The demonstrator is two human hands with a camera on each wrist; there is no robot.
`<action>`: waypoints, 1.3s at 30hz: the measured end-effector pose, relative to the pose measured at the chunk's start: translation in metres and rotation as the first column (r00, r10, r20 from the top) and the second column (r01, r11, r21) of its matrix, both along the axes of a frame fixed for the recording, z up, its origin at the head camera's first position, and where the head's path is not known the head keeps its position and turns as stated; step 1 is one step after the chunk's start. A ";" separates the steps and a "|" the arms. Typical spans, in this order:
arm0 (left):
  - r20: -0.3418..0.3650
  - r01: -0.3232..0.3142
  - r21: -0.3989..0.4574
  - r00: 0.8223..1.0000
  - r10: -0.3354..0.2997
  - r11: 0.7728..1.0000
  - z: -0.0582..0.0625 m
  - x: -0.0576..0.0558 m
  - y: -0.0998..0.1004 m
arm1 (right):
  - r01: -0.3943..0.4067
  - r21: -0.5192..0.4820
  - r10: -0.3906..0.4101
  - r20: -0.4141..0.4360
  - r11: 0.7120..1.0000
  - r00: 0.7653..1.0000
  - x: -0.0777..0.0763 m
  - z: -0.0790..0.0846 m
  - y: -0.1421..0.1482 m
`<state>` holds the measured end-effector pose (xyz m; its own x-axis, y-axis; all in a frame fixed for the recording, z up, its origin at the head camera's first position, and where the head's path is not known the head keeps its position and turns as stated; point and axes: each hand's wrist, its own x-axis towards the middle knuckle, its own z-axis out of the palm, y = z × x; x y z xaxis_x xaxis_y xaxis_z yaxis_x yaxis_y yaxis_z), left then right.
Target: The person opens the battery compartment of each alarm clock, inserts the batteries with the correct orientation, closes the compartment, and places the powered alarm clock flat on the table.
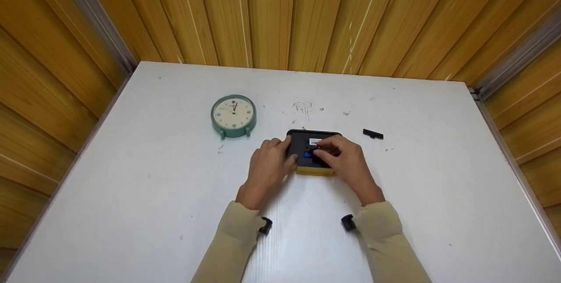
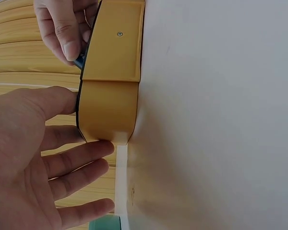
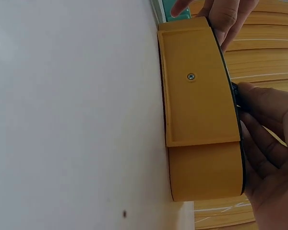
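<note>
A yellow box-shaped case (image 2: 113, 57) with a black back panel (image 1: 300, 143) rests on the white table, panel up. My left hand (image 1: 269, 162) is at its left end, thumb and index finger touching the panel's edge, the other fingers extended and spread. Over the panel, my right hand (image 1: 346, 158) pinches a small dark piece (image 3: 241, 98) between thumb and fingers; its exact kind is hidden. A blue item (image 1: 308, 154) shows beside those fingertips, near a white label (image 1: 314, 141).
A green round clock (image 1: 233, 114) lies face up to the left of the case. To the right lies a small black cover-like strip (image 1: 373, 134). Wood-look panels (image 1: 271, 15) stand behind the white table (image 1: 153, 186). Dark marks spot the tabletop.
</note>
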<state>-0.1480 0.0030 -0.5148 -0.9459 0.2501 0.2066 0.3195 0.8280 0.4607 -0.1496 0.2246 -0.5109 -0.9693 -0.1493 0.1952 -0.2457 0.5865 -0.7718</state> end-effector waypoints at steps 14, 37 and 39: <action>-0.001 0.006 0.007 1.000 -0.006 1.000 -0.001 -0.001 0.000 | -0.053 0.223 0.058 -0.016 0.973 0.998 0.002 0.014 0.005; 0.010 -0.014 0.022 1.000 0.014 1.000 -0.002 0.000 0.001 | -0.057 0.286 0.065 -0.022 0.957 0.998 0.000 0.012 0.006; 0.015 -0.014 0.022 1.000 0.013 1.000 -0.002 0.000 0.002 | -0.054 0.303 0.065 -0.028 0.951 0.998 0.000 0.013 0.007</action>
<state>-0.1481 0.0047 -0.5169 -0.9521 0.2328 0.1982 0.3016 0.8217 0.4836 -0.1498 0.2315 -0.4982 -0.9500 -0.2637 0.1674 -0.3119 0.7742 -0.5507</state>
